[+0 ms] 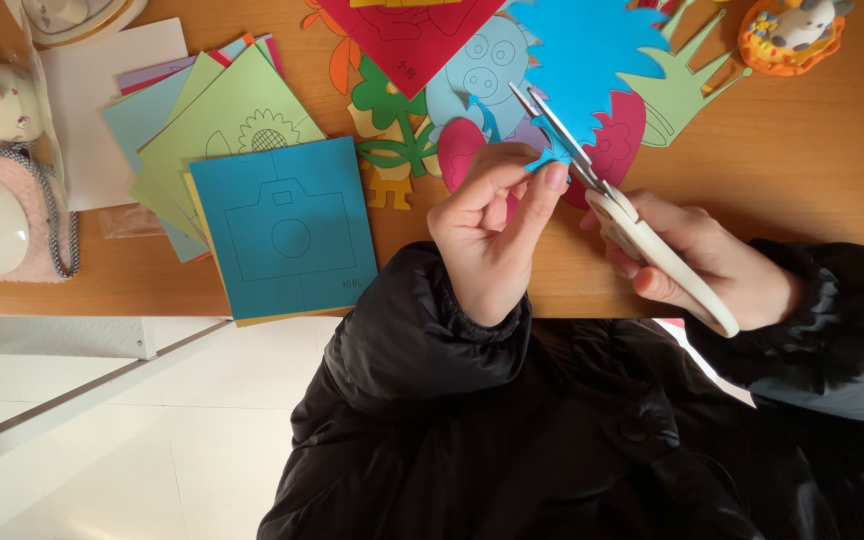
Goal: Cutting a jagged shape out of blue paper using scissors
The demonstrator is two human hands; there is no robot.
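I am pinching a small scrap of bright blue paper (552, 157) between the thumb and fingers of my left hand (492, 235), holding it just above the wooden tabletop (802, 160), while my right hand (712, 262) is gripping the cream-handled scissors (620, 208), whose open metal blades are pointing up and to the left and meeting that blue scrap. Just beyond the blades a large blue sheet with a jagged cut edge (592, 50) is lying over a pink rounded cut-out (617, 140), with a pale green crown-like cut-out (682, 85) beside them and a red paper square (412, 35) overlapping a light blue cut-out with round eyes (477, 75). To the left of my left hand a dark teal paper square printed with a camera outline (287, 230) is topping a fanned stack of green and pastel sheets (222, 110). An orange-and-white toy figure (792, 32) is sitting at the far right corner, well apart from my hands.
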